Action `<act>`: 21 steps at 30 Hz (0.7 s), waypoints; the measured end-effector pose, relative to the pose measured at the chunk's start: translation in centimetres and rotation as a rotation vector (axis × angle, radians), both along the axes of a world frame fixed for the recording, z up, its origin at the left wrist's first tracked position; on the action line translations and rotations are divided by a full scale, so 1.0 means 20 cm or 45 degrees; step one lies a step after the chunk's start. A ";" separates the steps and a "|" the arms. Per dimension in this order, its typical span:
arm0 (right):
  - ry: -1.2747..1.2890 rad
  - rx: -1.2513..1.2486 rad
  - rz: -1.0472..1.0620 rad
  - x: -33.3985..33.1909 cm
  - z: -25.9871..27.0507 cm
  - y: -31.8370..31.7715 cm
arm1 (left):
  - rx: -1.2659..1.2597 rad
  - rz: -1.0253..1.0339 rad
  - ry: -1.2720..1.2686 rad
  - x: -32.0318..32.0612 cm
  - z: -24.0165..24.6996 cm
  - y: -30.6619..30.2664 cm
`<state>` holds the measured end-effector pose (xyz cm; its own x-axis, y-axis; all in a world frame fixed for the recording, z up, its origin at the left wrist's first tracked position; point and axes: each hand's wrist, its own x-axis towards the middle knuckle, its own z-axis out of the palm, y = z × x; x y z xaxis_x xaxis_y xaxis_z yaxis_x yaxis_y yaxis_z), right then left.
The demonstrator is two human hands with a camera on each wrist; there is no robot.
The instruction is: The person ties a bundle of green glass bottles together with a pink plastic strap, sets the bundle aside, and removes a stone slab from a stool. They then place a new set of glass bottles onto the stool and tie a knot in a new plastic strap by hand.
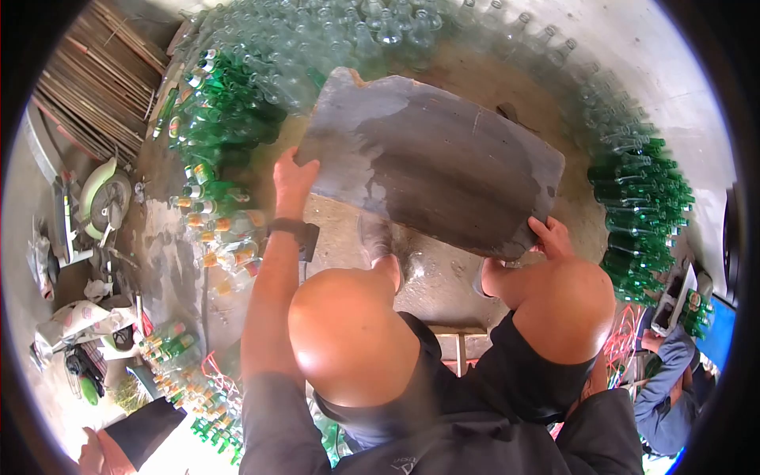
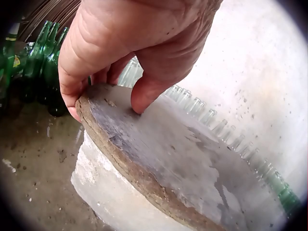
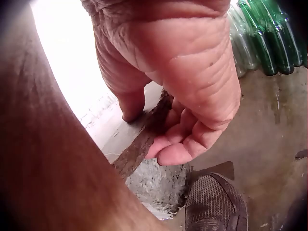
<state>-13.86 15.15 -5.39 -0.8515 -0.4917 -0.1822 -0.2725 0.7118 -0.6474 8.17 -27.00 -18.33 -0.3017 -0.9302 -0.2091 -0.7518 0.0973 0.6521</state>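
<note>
A broad grey board (image 1: 443, 166) with rounded corners lies across the space before the person's knees, a dark wet-looking patch over much of its face. Its edge is brown and worn. My left hand (image 1: 293, 184) grips the near left edge, thumb (image 2: 144, 94) on top and fingers curled beneath. At the near right corner my right hand (image 1: 554, 236) pinches the edge, its thumb on the upper face and its fingertips (image 3: 175, 153) under it. Below the board, a rough whitish block (image 2: 103, 180) shows in the left wrist view.
Clear glass bottles (image 1: 388, 28) curve round the back. Green bottles (image 1: 229, 111) stand left, and more green bottles (image 1: 637, 214) stand right. A shoe (image 3: 214, 202) is close beneath the right hand. Another person's sleeve (image 1: 665, 388) appears at lower right.
</note>
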 end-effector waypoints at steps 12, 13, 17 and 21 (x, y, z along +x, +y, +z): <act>0.225 -0.201 0.031 -0.01 0.02 0.02 | 0.040 -0.047 0.202 0.12 -0.07 -0.01; 0.191 -0.211 0.047 -0.01 0.03 0.02 | 0.041 -0.036 0.159 0.13 -0.06 0.01; 0.089 -0.249 0.101 -0.16 -0.05 0.06 | 0.067 0.024 0.152 0.17 0.04 0.15; -0.915 -0.203 -0.080 -0.58 -0.41 0.18 | 0.198 0.082 0.259 0.30 0.02 0.25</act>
<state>-25.40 18.79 -13.58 -0.5765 -0.5129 -0.6361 0.2961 0.5945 -0.7476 14.22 -22.08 -18.01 -0.2935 -0.9102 -0.2922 -0.6053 -0.0596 0.7937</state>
